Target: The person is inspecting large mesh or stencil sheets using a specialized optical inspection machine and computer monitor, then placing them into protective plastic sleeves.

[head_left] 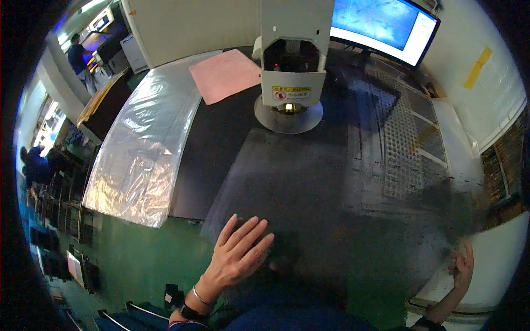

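Note:
My left hand point(240, 251) is palm down at the table's near edge, with its fingers outstretched and apart. Its fingertips lie at or just over the near left corner of a large translucent dark film sheet point(287, 171), which is smeared by motion. At far right, my right hand point(462, 266) has its fingers curled at the sheet's blurred near right corner and seems to pinch it. Beyond the sheet stands a white inspection machine point(292, 88) with a lit lens over a round metal base point(290, 122).
Clear plastic wrap point(143, 143) covers the table's left side. A pink cloth point(225, 75) lies beside the machine. At back right are a monitor point(381, 25) and a patterned panel point(408, 138), partly seen through the blur. Two people point(80, 60) work in the far left background.

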Action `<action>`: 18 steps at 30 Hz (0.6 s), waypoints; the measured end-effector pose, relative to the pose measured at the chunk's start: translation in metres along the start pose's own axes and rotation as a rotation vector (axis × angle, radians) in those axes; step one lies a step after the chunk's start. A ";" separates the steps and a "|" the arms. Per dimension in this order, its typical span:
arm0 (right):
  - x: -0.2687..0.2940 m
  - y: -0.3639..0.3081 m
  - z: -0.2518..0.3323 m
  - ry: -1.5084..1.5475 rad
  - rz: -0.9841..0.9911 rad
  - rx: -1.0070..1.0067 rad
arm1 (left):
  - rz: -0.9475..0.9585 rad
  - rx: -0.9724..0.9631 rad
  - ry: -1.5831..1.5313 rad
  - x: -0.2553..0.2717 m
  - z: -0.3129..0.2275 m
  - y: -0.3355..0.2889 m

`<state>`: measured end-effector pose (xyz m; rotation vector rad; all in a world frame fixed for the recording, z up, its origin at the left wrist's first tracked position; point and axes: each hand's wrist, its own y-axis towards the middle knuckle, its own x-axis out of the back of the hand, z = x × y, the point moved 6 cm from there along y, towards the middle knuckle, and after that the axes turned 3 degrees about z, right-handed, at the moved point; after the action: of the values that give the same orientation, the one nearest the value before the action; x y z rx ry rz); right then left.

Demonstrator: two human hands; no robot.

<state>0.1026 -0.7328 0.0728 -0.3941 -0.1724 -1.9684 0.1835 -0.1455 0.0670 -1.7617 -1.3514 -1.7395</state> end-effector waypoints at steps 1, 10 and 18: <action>0.000 -0.002 0.001 -0.028 -0.025 -0.009 | -0.020 -0.023 -0.003 0.004 -0.004 0.000; 0.007 -0.004 0.000 0.082 -0.009 0.021 | -0.067 -0.166 -0.038 0.003 -0.007 0.014; 0.013 -0.011 0.000 0.071 -0.058 0.019 | -0.069 -0.198 -0.015 -0.004 -0.005 0.043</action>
<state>0.0876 -0.7390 0.0780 -0.3092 -0.1588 -2.0336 0.2151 -0.1728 0.0807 -1.8530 -1.2986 -1.9613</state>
